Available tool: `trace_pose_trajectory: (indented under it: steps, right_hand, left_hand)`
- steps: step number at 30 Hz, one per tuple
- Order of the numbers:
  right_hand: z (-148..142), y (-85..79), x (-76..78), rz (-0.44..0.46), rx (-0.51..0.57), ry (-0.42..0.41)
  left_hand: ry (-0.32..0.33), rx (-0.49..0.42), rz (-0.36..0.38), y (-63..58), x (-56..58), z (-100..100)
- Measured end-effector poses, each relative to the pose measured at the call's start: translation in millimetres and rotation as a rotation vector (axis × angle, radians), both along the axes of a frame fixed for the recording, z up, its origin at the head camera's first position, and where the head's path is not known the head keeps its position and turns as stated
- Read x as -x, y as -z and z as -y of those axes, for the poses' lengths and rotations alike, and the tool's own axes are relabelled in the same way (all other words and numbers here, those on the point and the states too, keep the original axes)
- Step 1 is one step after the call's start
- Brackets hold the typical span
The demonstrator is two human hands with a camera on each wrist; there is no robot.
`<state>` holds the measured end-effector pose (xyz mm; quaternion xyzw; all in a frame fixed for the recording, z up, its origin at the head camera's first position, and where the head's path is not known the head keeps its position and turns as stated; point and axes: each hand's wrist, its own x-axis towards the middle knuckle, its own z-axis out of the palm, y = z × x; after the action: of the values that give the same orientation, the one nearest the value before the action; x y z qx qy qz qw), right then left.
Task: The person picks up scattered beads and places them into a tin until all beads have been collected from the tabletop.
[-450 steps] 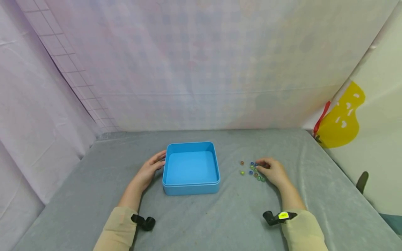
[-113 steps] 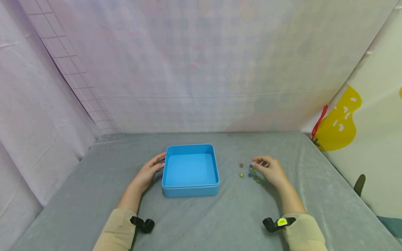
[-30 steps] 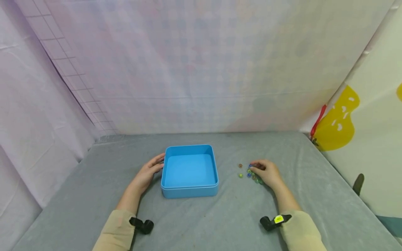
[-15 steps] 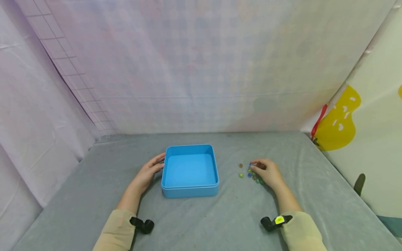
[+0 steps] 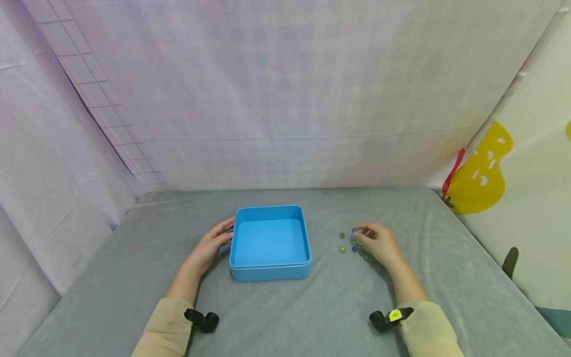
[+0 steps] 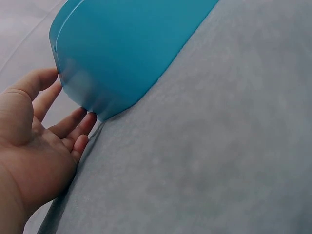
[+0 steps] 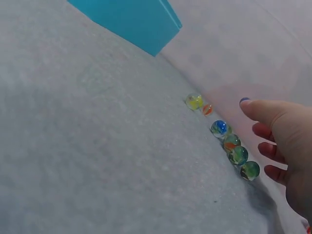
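Observation:
A blue open-topped box [image 5: 271,274] stands left of the middle of the table. My left hand [image 5: 206,252] rests its fingertips on the box's left wall; the left wrist view shows the thumb and loosely bent fingers [image 6: 83,122] against a corner. To the right of the box, my right hand [image 5: 380,244] pinches a blue marble [image 7: 244,100] between thumb and index finger, just above the cloth. Beneath and beside that hand lie several glass marbles: a blue one [image 7: 219,128], green ones [image 7: 250,170], a yellow-green one [image 5: 343,250] and a brown-orange one [image 5: 342,235]. The right palm's inside is hidden.
Grey cloth [image 5: 285,322] covers the table. A pale checked curtain [image 5: 285,99] hangs behind it, with white cloth at both sides. Dark wrist cameras [image 5: 202,320] sit on both sleeves.
Over the last second my right hand has closed on a blue marble among the others and raised it slightly. My left hand and the box have stayed in place.

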<state>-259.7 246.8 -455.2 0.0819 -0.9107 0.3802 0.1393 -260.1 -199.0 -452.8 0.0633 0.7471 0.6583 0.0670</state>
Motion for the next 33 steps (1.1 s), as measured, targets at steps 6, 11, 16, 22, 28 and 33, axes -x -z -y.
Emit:
trace_pose_trajectory:
  steps: [6, 11, 16, 22, 28, 33]
  right_hand:
    - [3.6, -6.4, -2.6, 0.009, 0.025, -0.018]
    - [6.0, -8.6, -3.0, -0.004, 0.032, -0.022]
    - [9.8, -9.7, -1.7, -0.041, 0.038, -0.033]
    - [16.8, -13.2, -1.6, -0.036, 0.047, -0.048]
    - [25.7, -17.1, -3.9, -0.007, 0.089, -0.076]
    - [31.9, -18.2, -4.0, -0.081, 0.071, -0.098]
  left_hand:
    - [0.004, 0.0, -0.004, -0.2, -1.1, -0.3]
    - [0.012, -0.004, -0.006, 0.1, -1.1, -0.1]
    - [0.008, -0.009, -0.005, -0.3, -0.6, -0.1]
    - [0.001, -0.011, -0.006, -0.6, 0.3, -0.1]
    - [0.008, -0.005, -0.007, 0.5, 1.1, 0.4]
    - [0.012, 0.0, -0.009, 1.3, 1.5, 0.7]
